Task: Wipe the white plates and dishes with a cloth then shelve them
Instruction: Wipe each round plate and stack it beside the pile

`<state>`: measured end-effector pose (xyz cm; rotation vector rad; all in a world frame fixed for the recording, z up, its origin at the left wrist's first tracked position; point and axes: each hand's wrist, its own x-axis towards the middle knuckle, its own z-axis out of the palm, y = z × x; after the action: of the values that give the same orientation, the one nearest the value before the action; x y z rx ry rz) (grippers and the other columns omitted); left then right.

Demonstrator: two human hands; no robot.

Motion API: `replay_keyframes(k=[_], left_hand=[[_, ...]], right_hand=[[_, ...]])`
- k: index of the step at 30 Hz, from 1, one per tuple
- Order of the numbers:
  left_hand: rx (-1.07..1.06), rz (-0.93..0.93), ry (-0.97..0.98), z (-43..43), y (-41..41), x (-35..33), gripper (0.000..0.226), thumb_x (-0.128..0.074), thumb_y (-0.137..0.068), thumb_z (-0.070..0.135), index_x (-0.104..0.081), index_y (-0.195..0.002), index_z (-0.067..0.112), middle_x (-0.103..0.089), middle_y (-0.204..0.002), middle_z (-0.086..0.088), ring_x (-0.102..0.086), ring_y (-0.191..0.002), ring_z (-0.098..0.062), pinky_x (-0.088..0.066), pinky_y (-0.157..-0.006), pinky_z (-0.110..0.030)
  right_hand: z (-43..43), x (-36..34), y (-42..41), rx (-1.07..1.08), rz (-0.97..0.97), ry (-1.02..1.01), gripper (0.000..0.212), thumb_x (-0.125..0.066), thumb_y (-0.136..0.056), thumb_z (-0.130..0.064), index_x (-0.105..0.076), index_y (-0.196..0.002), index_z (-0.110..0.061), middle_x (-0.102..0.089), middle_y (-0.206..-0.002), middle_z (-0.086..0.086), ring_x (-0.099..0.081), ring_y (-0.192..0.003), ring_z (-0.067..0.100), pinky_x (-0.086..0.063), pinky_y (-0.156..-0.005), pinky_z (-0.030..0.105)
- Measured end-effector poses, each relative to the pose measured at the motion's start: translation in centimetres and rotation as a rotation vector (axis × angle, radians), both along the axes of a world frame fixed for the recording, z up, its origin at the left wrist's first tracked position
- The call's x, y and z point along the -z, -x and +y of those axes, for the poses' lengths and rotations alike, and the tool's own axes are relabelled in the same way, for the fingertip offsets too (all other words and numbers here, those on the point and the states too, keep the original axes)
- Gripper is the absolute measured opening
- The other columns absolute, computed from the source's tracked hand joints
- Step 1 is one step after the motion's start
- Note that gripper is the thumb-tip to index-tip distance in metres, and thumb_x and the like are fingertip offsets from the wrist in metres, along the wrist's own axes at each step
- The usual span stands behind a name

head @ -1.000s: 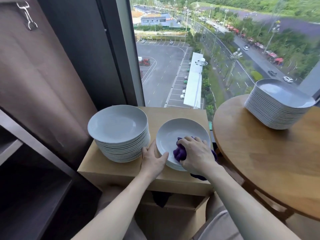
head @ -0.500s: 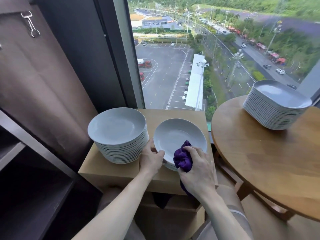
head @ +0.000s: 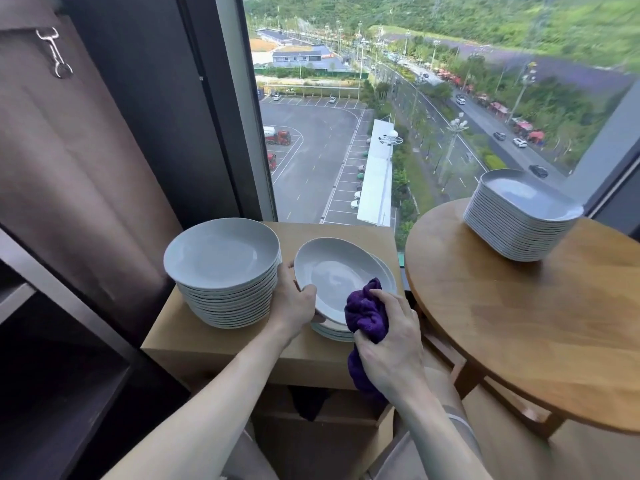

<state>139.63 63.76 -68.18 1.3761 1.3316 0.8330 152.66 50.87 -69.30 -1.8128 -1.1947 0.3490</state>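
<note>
On the tan box-like surface (head: pixel 214 344) under the window, a white plate (head: pixel 332 271) is tipped up at its left edge, its hollow facing up and toward the person. The left hand (head: pixel 294 306) grasps that raised edge, with the thumb laid over the rim and the fingers hidden below. The plate hangs over a short stack (head: pixel 332 332) of like plates, of which only the near edges show; whether its far side touches them cannot be told. At the plate's near right rim the right hand (head: pixel 388 337) is clenched round a bunched purple cloth (head: pixel 365 311). The bunch lies against the rim and inner slope, and a tail of it hangs down below the wrist past the front edge of the box. Just to the left, close beside the left hand's knuckles, stands a tall stack (head: pixel 225 271) of round white plates, upright and even, on the same tan top. To the right, apart from the box, is a round wooden surface (head: pixel 519 323) that carries a stack of squarish dishes (head: pixel 523 216) at its far side, near the glass. Behind all of this the window (head: pixel 346 133) looks down on a car park and a road. At the far left is a dark shelf unit (head: pixel 52 375), and above it a brown panel with a metal hook (head: pixel 55 53).
</note>
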Motion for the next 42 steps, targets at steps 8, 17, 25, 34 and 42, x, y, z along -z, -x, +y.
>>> replay_keyframes(k=[8, 17, 25, 34, 42], left_hand=[[0.024, 0.029, -0.128, 0.9, 1.9, -4.8, 0.049, -0.049, -0.100, 0.003, -0.035, -0.142, 0.024, -0.055, -0.108, 0.005, -0.070, -0.075, -0.019, -0.064, -0.058, -0.043], [-0.151, -0.050, -0.180, 3.9, 8.0, -9.2, 0.045, -0.046, -0.102, 0.001, -0.040, -0.142, 0.018, -0.056, -0.124, -0.005, -0.066, -0.107, -0.031, -0.061, -0.058, -0.030], [-0.368, -0.186, -0.085, 4.9, 12.8, -8.9, 0.036, -0.041, -0.099, -0.007, -0.039, -0.129, 0.013, -0.047, -0.123, -0.006, -0.063, -0.089, -0.022, -0.062, -0.050, -0.038], [-0.407, -0.165, -0.020, 6.0, 15.5, -6.9, 0.041, -0.042, -0.093, -0.005, -0.040, -0.129, 0.013, -0.048, -0.134, -0.010, -0.063, -0.115, -0.038, -0.064, -0.062, -0.046], [-0.398, -0.096, -0.026, 6.9, 15.4, -6.1, 0.043, -0.040, -0.094, -0.002, -0.047, -0.130, 0.019, -0.056, -0.130, -0.005, -0.061, -0.117, -0.032, -0.066, -0.070, -0.048]], right_hand=[[-0.8, -1.4, 0.4, 0.036, 0.027, -0.137, 0.061, -0.074, -0.075, -0.017, -0.056, -0.133, -0.027, -0.054, -0.123, -0.012, -0.050, -0.117, 0.013, -0.042, -0.105, 0.026], [0.1, -2.1, 1.2, 0.035, 0.060, -0.209, 0.065, -0.078, -0.076, -0.004, -0.057, -0.134, -0.024, -0.053, -0.125, -0.012, -0.051, -0.118, 0.014, -0.041, -0.106, 0.031], [0.1, -0.3, 2.3, -0.005, 0.074, -0.143, 0.063, -0.079, -0.076, -0.005, -0.058, -0.133, -0.021, -0.055, -0.122, -0.007, -0.052, -0.117, 0.020, -0.044, -0.108, 0.040], [0.2, 1.0, 2.8, 0.004, 0.037, -0.124, 0.061, -0.079, -0.074, -0.001, -0.061, -0.130, -0.017, -0.055, -0.116, -0.006, -0.051, -0.112, 0.020, -0.041, -0.102, 0.034], [0.2, 1.8, 2.3, 0.007, 0.079, -0.106, 0.061, -0.080, -0.076, -0.004, -0.060, -0.131, -0.021, -0.058, -0.120, -0.005, -0.052, -0.114, 0.019, -0.041, -0.102, 0.031]])
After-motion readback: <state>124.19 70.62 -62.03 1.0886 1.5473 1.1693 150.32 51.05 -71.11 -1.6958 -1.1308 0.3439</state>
